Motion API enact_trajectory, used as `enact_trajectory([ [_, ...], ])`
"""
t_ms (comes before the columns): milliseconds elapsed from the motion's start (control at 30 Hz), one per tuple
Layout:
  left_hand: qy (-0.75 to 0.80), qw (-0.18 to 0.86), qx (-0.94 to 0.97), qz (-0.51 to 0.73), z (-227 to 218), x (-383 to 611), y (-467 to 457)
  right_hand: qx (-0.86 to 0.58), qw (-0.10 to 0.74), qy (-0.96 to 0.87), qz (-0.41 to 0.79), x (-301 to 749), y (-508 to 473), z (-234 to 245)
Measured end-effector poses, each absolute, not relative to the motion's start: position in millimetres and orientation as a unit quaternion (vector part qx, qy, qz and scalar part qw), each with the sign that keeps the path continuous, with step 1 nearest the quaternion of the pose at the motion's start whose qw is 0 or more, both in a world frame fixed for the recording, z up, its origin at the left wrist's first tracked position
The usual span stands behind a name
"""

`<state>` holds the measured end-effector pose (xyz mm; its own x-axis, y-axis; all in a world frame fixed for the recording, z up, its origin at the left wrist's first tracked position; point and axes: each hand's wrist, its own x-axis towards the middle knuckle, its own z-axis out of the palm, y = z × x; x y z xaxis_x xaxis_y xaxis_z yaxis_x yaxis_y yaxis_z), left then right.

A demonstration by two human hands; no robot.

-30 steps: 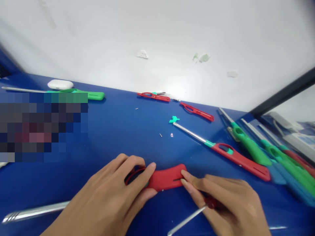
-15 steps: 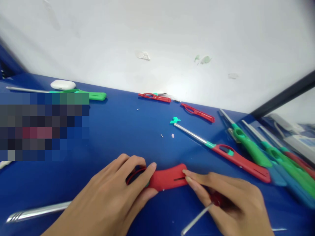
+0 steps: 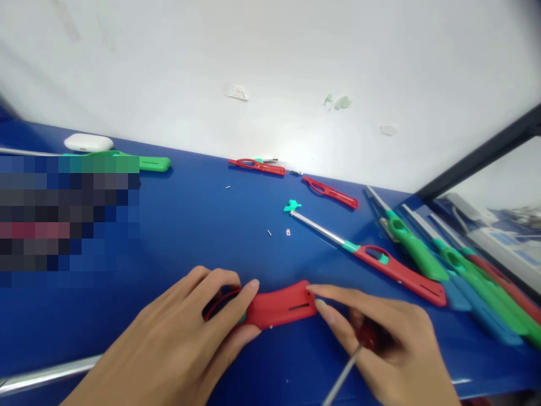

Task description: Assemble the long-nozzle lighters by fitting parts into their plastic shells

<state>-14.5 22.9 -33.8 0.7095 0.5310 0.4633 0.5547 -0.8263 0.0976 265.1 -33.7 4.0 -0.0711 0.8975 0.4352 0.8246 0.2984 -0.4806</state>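
A red gas lighter (image 3: 270, 309) lies low in front of me, its metal tube (image 3: 46, 374) reaching out to the lower left. My left hand (image 3: 190, 327) is closed around its trigger end and covers most of the loop. At the other end, my right hand (image 3: 380, 338) has thumb and index fingertips by a small hole beside the slot; whether a screw is between them I cannot tell. Tucked in the right hand's curled fingers is a screwdriver (image 3: 367, 336) with a dark red handle, its shaft slanting down toward me.
Beyond my hands lie another red lighter (image 3: 399, 272), a teal trigger piece (image 3: 292, 206), tiny parts (image 3: 288, 232) and two red shell halves (image 3: 330, 192). Several green, blue and red lighters (image 3: 422, 254) line the right. A green lighter (image 3: 154, 164) and white case (image 3: 88, 142) sit back left.
The view has shifted slightly, so everything sits a little further left. My right fingertips have parted a bit from the lighter's end, showing the hole there. Both holds stay the same.
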Motion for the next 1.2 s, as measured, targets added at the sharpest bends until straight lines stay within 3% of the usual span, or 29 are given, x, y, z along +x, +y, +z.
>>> enact_trajectory([
  [367,-0.287,0.026,-0.923,-0.254,-30.1,-13.9,22.8,-0.649,0.343,-0.676,0.059,274.3,-31.2,0.9],
  [567,-0.299,0.023,-0.925,-0.233,-33.4,-15.2,20.1,-0.685,0.276,-0.659,0.142,285.0,-27.6,-6.3],
  [800,-0.283,0.035,-0.931,-0.226,-33.3,-17.1,22.6,-0.698,0.270,-0.641,0.172,278.9,-21.1,-5.7],
  [1200,-0.292,0.030,-0.928,-0.228,-32.6,-14.8,20.7,-0.715,0.401,-0.548,0.167,276.7,-23.4,-3.4],
])
